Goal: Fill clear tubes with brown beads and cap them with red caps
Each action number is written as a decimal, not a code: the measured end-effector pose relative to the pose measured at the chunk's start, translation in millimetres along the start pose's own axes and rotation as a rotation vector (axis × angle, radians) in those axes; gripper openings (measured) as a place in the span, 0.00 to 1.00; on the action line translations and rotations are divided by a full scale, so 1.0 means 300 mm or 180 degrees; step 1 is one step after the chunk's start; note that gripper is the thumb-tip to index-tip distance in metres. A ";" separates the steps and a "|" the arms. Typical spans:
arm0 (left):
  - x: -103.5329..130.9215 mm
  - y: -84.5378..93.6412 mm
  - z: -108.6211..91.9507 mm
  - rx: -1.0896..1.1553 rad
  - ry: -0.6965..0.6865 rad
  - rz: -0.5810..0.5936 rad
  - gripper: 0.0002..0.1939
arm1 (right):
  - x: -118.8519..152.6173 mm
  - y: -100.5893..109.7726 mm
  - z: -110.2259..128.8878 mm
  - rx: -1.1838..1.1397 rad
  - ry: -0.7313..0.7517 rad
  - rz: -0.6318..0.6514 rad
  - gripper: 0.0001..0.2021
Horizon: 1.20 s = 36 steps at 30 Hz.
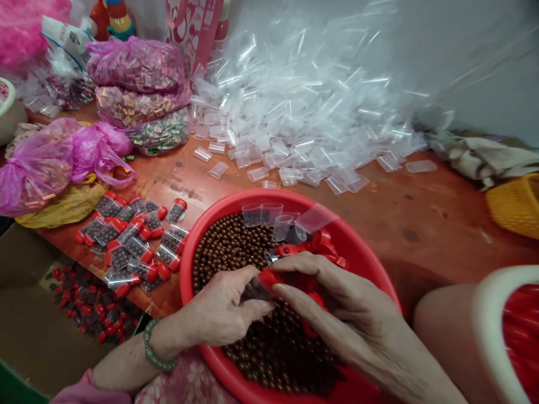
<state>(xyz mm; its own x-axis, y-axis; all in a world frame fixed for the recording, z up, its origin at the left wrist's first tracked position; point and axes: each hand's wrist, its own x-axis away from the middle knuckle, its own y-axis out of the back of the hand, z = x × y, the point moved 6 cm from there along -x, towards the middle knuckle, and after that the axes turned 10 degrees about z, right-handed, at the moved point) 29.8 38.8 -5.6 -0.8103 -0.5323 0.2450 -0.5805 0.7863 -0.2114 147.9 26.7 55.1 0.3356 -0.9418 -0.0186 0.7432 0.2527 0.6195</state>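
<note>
Over a red basin [188, 269] of round brown balls [236, 241], my two hands meet at one small container. My left hand [223, 308] pinches its clear plastic body [256, 289], mostly covered by my fingers. The thumb and fingers of my right hand [357, 303] close on the red cap [268, 278] at the container's end. Cap and body touch; whether the cap is fully seated I cannot tell. Several clear empty containers [281, 227] stand or lean among the balls at the basin's far side, beside loose red caps [324, 242].
Filled red-capped containers [130, 241] lie left of the basin, with more in a cardboard box [21, 280] below. Clear empties [303, 123] are heaped behind. Pink bags [138, 64] sit back left. A pale tub [484, 314] of red pieces and a yellow basket [514, 205] stand right.
</note>
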 end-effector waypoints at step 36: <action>0.013 0.002 0.002 -0.0341 -0.0025 0.0238 0.12 | 0.002 -0.006 0.016 0.0179 0.0266 0.0224 0.10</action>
<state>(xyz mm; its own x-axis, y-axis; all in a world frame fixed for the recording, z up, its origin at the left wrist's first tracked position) 26.3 37.0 -5.2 -0.8519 -0.4730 0.2250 -0.5068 0.8527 -0.1265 144.1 24.7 57.7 0.4348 -0.8998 -0.0374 0.6832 0.3025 0.6647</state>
